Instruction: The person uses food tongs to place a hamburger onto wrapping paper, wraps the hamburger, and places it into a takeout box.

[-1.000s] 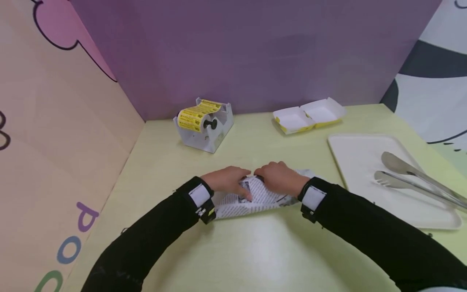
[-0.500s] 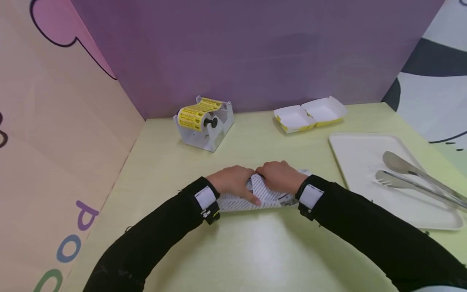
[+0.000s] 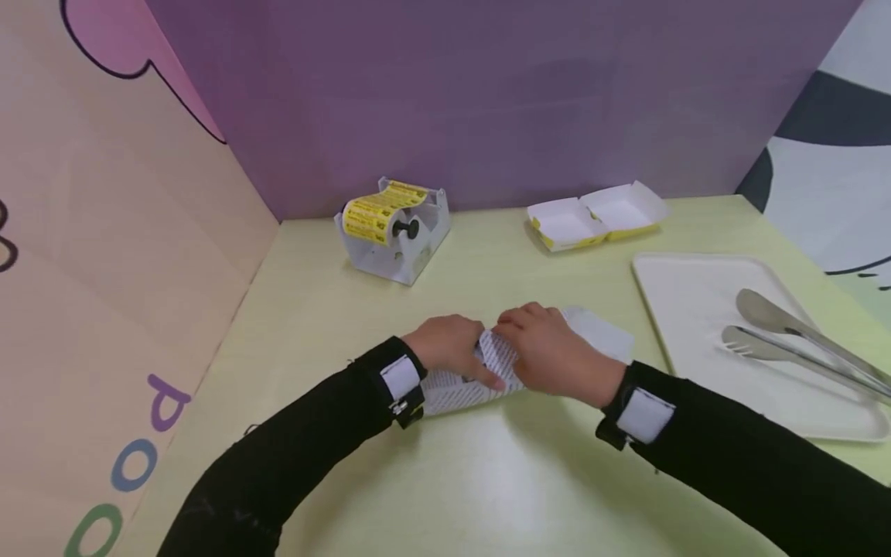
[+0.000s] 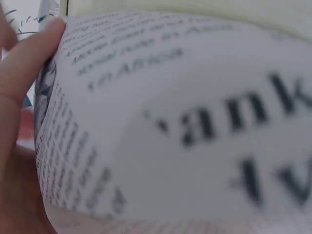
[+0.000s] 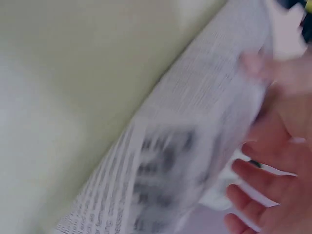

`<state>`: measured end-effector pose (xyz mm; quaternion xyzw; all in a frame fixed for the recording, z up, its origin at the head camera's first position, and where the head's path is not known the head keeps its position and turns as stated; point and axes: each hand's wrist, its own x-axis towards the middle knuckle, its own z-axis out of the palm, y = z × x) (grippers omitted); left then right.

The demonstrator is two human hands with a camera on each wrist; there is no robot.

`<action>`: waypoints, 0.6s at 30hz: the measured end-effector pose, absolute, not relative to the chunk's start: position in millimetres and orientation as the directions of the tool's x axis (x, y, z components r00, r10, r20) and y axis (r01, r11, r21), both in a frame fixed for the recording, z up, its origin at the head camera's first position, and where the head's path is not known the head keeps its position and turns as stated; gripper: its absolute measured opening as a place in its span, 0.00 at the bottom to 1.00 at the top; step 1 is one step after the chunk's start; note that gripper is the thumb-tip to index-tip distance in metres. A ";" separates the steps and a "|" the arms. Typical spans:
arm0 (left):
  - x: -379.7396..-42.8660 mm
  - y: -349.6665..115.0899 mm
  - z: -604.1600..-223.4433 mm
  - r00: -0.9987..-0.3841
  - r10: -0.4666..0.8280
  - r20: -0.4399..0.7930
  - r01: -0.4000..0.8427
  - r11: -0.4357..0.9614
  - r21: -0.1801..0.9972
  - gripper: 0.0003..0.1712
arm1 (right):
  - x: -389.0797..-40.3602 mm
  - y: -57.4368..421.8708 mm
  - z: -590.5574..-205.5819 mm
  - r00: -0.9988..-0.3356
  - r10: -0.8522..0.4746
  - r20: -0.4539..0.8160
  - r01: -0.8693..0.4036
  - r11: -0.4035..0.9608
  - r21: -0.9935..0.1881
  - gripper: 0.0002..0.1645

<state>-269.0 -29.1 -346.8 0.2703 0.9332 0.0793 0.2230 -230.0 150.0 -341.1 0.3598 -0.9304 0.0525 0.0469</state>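
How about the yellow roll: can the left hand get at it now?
Probably yes: the yellow roll sits in its holder ahead of the left hand, with nothing between them in the head view. It would likely need to release the printed paper first.

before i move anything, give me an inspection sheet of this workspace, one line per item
Surface: pale yellow-green table; the stretch nearest the camera shines with reflected light.
Job's things: printed newspaper-style paper, folded, between the hands.
Clutter: yellow label roll on its dispenser, opened white-and-yellow carton, white tray bearing spoon-ended and fork-ended metal utensils.
Hands: left hand holds the paper, thumb on its near side; right hand is at the paper, grip unclear.
Cables: nothing seen.
Surroundings: purple wall behind, pinkish panel with coloured letters to the left, dark-and-white patterned panel to the right.
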 end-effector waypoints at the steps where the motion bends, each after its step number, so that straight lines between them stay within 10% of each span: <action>1: -268.3 -27.5 -346.5 -0.765 0.523 -0.376 0.455 0.852 0.259 0.41 | -222.1 152.1 -339.2 -0.729 -0.675 0.111 -0.683 0.727 -0.070 0.28; 9: -263.9 -18.3 -336.4 -0.794 0.432 -0.427 0.403 0.901 0.162 0.41 | -203.0 156.7 -343.0 -0.699 -0.708 0.099 -0.709 0.704 0.026 0.41; 18: -266.1 -26.2 -326.4 -0.566 0.584 -0.582 0.516 0.801 0.303 0.34 | -211.4 166.8 -344.7 -0.640 -0.765 0.074 -0.766 0.643 0.024 0.33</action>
